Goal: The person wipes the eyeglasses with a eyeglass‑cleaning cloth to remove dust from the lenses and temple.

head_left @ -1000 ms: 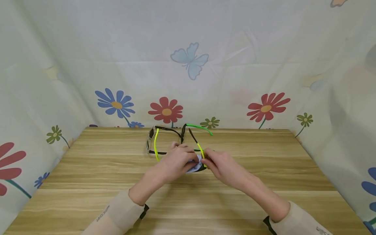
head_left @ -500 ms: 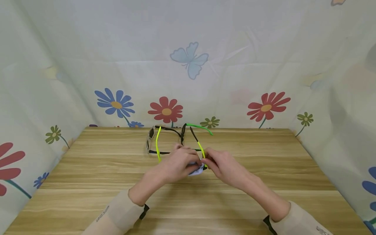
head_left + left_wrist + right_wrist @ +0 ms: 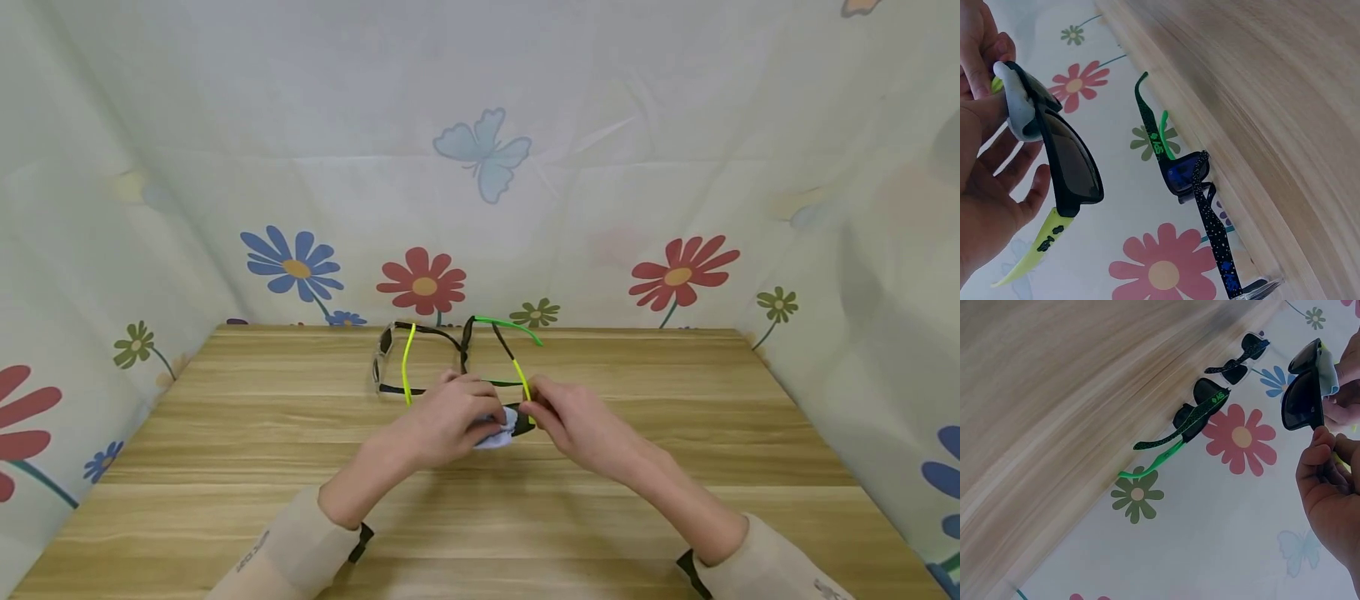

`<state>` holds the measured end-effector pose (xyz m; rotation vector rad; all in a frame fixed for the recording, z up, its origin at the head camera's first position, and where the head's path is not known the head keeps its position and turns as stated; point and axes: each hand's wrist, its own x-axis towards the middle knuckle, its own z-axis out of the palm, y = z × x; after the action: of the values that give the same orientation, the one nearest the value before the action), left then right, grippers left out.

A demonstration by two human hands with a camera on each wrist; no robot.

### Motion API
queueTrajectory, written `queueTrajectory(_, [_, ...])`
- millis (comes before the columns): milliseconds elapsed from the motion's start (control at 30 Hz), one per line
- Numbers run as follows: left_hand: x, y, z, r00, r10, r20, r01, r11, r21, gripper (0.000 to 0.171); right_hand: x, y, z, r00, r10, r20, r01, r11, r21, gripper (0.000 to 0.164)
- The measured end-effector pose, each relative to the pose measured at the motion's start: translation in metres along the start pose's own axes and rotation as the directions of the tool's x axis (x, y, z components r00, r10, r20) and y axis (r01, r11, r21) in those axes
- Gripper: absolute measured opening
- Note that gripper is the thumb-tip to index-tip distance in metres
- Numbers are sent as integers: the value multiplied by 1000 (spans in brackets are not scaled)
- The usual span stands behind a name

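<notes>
- The black-framed sunglasses with neon-yellow temple arms [image 3: 1071, 159] are held in the air over the wood-grain counter [image 3: 480, 533], between the two hands, arms unfolded and pointing away from the person.
- Their frame holds two dark lenses; the near yellow arm carries black printing in the left wrist view, and the other ends in a black tip.
- The left hand [image 3: 450, 421] grasps the light-blue soft cloth [image 3: 1020, 106], thumb and fingers bent round it, and presses it to the inner side of the frame.
- The cloth is bunched and laps over part of the frame; how much of the lens it covers is hidden by the fingers.
- The right hand [image 3: 581, 425] pinches the sunglasses between thumb and fingers at the right corner, where the yellow arm meets the frame.
- Behind them, on the far part of the counter, rest the black sunglasses with green arms [image 3: 1197, 415], unfolded, dark lenses set in the frame.
- To their left rest the clear-framed sunglasses with black speckled arms [image 3: 386, 340], also holding dark lenses, their arms reaching towards the green-armed pair; whether the two touch is unclear.
- A pale fabric backdrop printed with flowers and butterflies [image 3: 570, 100] rises behind the counter.
</notes>
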<state>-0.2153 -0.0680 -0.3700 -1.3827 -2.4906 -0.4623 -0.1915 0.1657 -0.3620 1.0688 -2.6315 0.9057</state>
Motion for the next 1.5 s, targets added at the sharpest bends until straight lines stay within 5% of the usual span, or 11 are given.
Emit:
queueTrajectory(233, [-3, 2, -5, 993, -86, -83, 86, 996, -2, 4, -2, 2, -4, 1000, -3, -23, 3, 1000, -26, 11])
queueTrajectory(500, [-5, 6, -10, 978, -203, -49, 204, 979, 15, 3, -5, 5, -6, 999, -9, -46, 8, 1000, -12, 11])
queueTrajectory(867, [-4, 5, -6, 967, -256, 6, 254, 963, 88, 6, -5, 3, -7, 997, -35, -69, 33, 999, -29, 14])
queueTrajectory(1300, [-3, 5, -5, 947, -308, 92, 297, 948, 113, 32, -5, 2, -8, 998, -27, -56, 24, 998, -53, 10])
queueTrajectory(1500, [-4, 8, -3, 936, -333, 112, 290, 912, 289, 31, -4, 1, -7, 998, -23, -54, 20, 998, -66, 9])
